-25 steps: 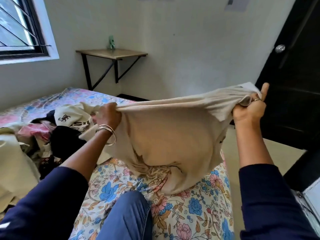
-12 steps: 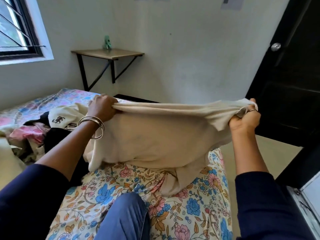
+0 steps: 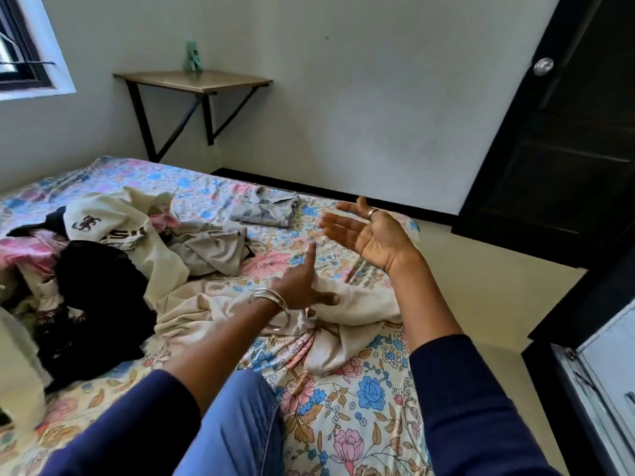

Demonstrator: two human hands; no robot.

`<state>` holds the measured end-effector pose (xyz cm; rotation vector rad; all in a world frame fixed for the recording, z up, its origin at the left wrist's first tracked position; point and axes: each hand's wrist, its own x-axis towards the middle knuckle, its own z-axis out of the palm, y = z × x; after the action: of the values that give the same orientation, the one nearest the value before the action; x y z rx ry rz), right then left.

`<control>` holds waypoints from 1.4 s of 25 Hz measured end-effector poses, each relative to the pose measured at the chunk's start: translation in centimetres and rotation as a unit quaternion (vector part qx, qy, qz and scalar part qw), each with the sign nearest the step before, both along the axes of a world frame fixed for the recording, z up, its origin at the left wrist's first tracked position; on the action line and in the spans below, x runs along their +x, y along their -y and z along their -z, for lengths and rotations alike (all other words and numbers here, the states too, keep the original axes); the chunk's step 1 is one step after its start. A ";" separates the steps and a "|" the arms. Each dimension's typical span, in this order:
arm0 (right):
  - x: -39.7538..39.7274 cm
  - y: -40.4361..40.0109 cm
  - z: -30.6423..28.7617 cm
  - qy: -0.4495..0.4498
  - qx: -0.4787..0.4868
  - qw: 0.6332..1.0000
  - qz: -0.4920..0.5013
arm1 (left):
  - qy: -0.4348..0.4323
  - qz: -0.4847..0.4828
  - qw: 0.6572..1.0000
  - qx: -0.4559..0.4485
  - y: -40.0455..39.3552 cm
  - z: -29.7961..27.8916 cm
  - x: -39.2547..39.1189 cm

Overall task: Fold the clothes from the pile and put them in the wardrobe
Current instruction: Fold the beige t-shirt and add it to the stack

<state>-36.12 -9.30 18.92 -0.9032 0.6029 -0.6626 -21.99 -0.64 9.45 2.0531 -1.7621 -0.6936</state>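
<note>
A beige garment [image 3: 347, 310] lies crumpled on the floral bed sheet [image 3: 360, 400] in front of me. My left hand [image 3: 302, 286] hovers just above it with fingers spread, holding nothing. My right hand [image 3: 371, 231] is raised palm up above the bed's right side, fingers straight and empty. The pile of clothes [image 3: 96, 255], with black, cream and pink pieces, sits at the left. A folded grey patterned garment [image 3: 266, 209] lies flat farther back on the bed.
A wall-mounted wooden shelf [image 3: 192, 80] with a small green figure [image 3: 193, 56] hangs behind the bed. A dark door [image 3: 563, 132] with a round knob stands at the right. My blue-jeaned knee [image 3: 240, 417] rests on the bed. Bare floor lies between bed and door.
Both hands have let go of the beige garment, which dropped from its stretched-out hold onto the bed. The hands now stand open above it.
</note>
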 end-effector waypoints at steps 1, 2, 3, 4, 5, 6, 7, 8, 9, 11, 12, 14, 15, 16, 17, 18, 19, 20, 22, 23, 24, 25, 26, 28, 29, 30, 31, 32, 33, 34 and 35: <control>-0.3 0.3 0.9 -0.083 -0.065 0.994 -0.007 | -0.022 -0.050 0.998 -0.006 0.5 1.2 -1.3; -1.0 0.7 2.5 -0.175 -0.122 0.977 0.002 | -0.027 -0.083 0.996 -0.008 0.9 2.5 -2.0; -2.1 1.5 4.6 -0.260 -0.154 0.953 0.026 | -0.019 -0.094 0.995 -0.010 0.8 3.5 -2.3; -3.5 2.4 7.1 -0.334 -0.158 0.927 0.066 | -0.007 -0.088 0.996 -0.018 0.7 4.4 -2.3; -5.0 3.4 9.7 -0.395 -0.141 0.900 0.119 | 0.009 -0.075 0.997 -0.027 0.8 5.1 -2.3; -6.4 4.1 12.2 -0.445 -0.123 0.869 0.178 | 0.025 -0.064 0.997 -0.034 0.6 5.8 -2.1; -7.7 4.6 14.2 -0.483 -0.112 0.838 0.229 | 0.045 -0.061 0.997 -0.031 0.5 6.4 -1.9; -8.8 5.1 16.1 -0.495 -0.098 0.823 0.260 | 0.066 -0.067 0.995 -0.018 0.6 7.0 -1.9; -9.3 5.4 17.6 -0.477 -0.079 0.830 0.276 | 0.087 -0.078 0.993 -0.005 0.8 7.4 -2.1; -9.0 5.9 19.6 -0.423 -0.045 0.861 0.279 | 0.130 -0.103 0.986 -0.015 1.4 7.8 -2.7; -8.4 6.0 20.1 -0.407 -0.037 0.869 0.279 | 0.151 -0.109 0.982 -0.039 1.6 7.7 -3.1; -6.7 6.3 20.2 -0.385 -0.021 0.868 0.312 | 0.178 -0.089 0.975 -0.102 2.4 7.4 -3.5; -5.9 6.0 19.7 -0.368 -0.019 0.868 0.332 | 0.166 -0.069 0.975 -0.129 2.9 7.2 -3.5; -5.2 5.8 19.1 -0.338 -0.030 0.880 0.332 | 0.142 -0.043 0.977 -0.153 3.5 6.7 -3.6; -4.5 5.5 18.4 -0.297 -0.067 0.903 0.303 | 0.119 -0.013 0.978 -0.172 4.2 6.2 -3.7; -3.9 5.0 17.6 -0.253 -0.123 0.927 0.248 | 0.093 0.010 0.980 -0.177 5.1 5.6 -3.5; -3.3 4.1 16.4 -0.214 -0.180 0.943 0.181 | 0.061 0.025 0.984 -0.168 5.9 4.7 -3.0; -3.0 3.1 15.3 -0.186 -0.235 0.945 0.128 | 0.017 0.028 0.989 -0.141 6.6 3.8 -2.2; -2.8 1.6 14.1 -0.141 -0.299 0.941 0.076 | -0.081 0.026 0.993 -0.087 7.5 2.6 0.5; -3.2 0.8 13.5 -0.129 -0.312 0.940 0.057 | -0.106 0.030 0.992 -0.067 7.1 2.4 1.6; -3.7 0.4 13.3 -0.119 -0.314 0.942 0.028 | -0.112 0.028 0.992 -0.057 6.5 2.5 2.5; -4.1 0.3 13.3 -0.107 -0.298 0.948 -0.012 | -0.126 0.014 0.990 -0.065 6.2 3.0 3.1; -4.5 -0.1 13.0 -0.088 -0.269 0.958 -0.042 | -0.153 -0.006 0.985 -0.082 5.4 3.2 3.5; -4.5 -0.3 12.8 -0.055 -0.194 0.980 -0.009 | -0.253 -0.046 0.959 -0.123 4.0 2.8 3.5; -4.3 -0.4 12.6 -0.060 -0.175 0.981 0.052 | -0.309 -0.050 0.939 -0.141 3.1 2.0 3.5; -4.3 -0.2 12.6 -0.097 -0.183 0.972 0.114 | -0.372 -0.046 0.915 -0.147 2.5 0.8 3.3; -4.3 0.1 12.6 -0.152 -0.216 0.954 0.145 | -0.427 -0.036 0.891 -0.148 1.9 -0.8 3.1; -4.4 0.3 12.4 -0.209 -0.261 0.934 0.128 | -0.469 -0.019 0.872 -0.140 1.4 -2.5 2.6; -4.4 0.4 12.2 -0.243 -0.310 0.917 0.067 | -0.487 0.001 0.862 -0.139 0.9 -4.1 2.2; -4.3 0.2 11.9 -0.256 -0.343 0.904 -0.003 | -0.491 0.019 0.859 -0.144 0.4 -5.9 1.8; -4.0 -0.2 11.3 -0.256 -0.361 0.895 -0.063 | -0.490 0.035 0.857 -0.153 0.0 -7.7 1.3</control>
<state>-40.10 -9.10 7.57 -1.8365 0.7688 -0.5287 -20.70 -0.60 17.13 1.0683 -1.2053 -1.1228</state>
